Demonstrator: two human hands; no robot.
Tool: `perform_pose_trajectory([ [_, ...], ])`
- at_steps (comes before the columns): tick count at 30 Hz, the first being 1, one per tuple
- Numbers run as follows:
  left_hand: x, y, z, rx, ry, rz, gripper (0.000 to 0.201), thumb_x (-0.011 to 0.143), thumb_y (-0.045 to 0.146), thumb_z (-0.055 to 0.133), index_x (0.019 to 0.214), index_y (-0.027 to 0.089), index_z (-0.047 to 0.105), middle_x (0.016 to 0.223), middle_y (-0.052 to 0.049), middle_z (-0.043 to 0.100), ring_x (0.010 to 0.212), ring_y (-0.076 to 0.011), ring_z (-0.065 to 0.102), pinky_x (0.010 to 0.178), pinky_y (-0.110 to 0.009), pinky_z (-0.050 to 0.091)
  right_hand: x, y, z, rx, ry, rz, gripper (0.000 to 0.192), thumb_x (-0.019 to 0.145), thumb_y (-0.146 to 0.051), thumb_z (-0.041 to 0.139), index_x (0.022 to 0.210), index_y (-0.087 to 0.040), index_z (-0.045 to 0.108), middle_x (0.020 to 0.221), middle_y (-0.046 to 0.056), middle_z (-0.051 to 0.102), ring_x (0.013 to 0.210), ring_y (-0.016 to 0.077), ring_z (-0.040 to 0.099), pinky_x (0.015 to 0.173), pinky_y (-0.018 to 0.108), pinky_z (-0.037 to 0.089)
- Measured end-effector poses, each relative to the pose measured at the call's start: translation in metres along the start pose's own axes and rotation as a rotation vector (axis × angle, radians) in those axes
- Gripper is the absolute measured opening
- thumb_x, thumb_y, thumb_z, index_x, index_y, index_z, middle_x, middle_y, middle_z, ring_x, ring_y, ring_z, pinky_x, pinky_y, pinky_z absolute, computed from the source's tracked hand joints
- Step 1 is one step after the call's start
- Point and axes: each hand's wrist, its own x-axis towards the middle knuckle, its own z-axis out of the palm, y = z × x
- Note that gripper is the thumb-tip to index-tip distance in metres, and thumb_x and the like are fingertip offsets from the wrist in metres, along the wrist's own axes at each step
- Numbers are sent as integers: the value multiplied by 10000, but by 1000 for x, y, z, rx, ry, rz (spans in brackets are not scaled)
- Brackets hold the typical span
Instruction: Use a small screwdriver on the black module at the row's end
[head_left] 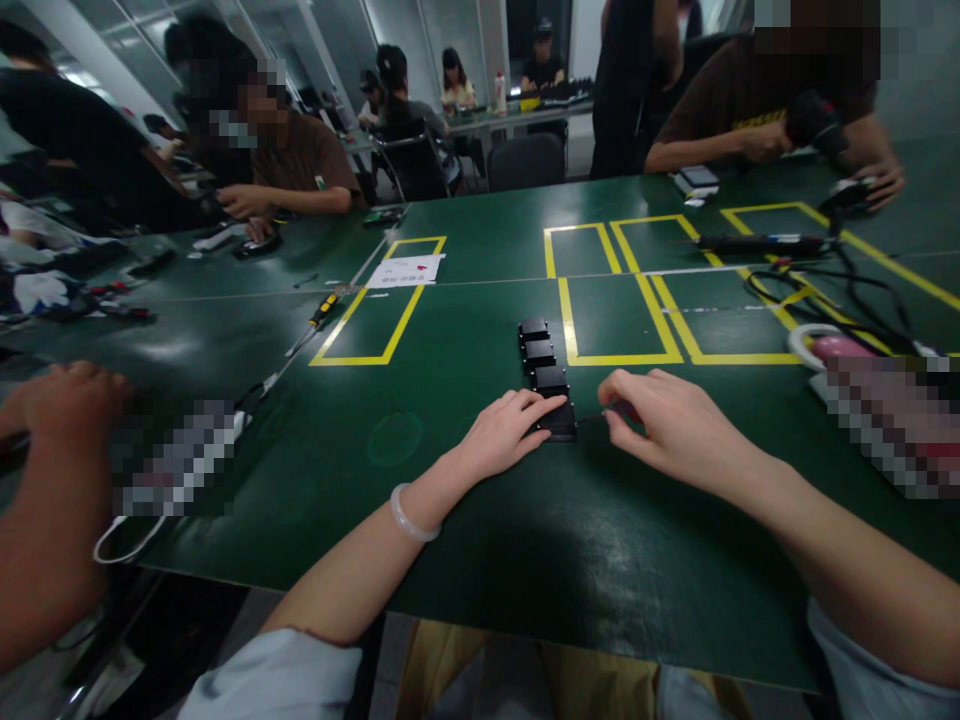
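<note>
Left hand (504, 432), right hand (667, 420) on nearest of four black boxes (559, 420).

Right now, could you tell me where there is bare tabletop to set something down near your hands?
Bare green table lies on the near side of the left hand and right hand, and inside the yellow outline right of the row of black boxes. It is crowded at far right, around the tangled cables.
</note>
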Motion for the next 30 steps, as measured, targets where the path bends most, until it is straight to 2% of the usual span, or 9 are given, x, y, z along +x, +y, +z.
perform_pose_trajectory([
  [15, 0, -1, 2, 4, 9, 0, 492, 978, 335, 470, 1450, 309, 333, 1250, -70, 516, 1120, -222, 512, 951, -393, 472, -1, 3, -6, 67, -89, -56, 68, 818, -159, 451, 845, -220, 458, 793, 13, 575, 699, 160, 513, 652, 295, 350],
  [30, -1, -1, 1, 6, 8, 1, 491, 980, 328, 466, 1451, 302, 331, 1251, -70, 515, 1135, -223, 502, 958, -387, 469, 0, 4, -12, 98, -99, -153, 101, 806, -126, 457, 848, -214, 482, 798, 9, 547, 716, 157, 496, 668, 290, 347],
])
